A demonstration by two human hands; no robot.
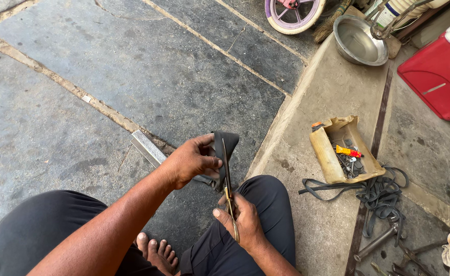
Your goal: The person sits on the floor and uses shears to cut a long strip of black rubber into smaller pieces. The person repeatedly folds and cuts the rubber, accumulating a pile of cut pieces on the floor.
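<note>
My left hand (192, 161) pinches a piece of black rubber sheet (226, 145), holding it up over my knees. My right hand (243, 222) grips a pair of scissors (228, 186) by the brass-coloured handles. The blades point up and away from me and lie against the rubber piece. I sit low, with my dark trousers and a bare foot (158, 253) below the hands.
A cut-open tan plastic can (327, 153) with small tools stands on the concrete step to the right, beside black rubber strips (378, 194). A steel bowl (359, 41), a red box (437, 71), a small wheel (291, 15) and a metal bar (148, 148) lie around. Hand tools (383, 240) lie near the lower right.
</note>
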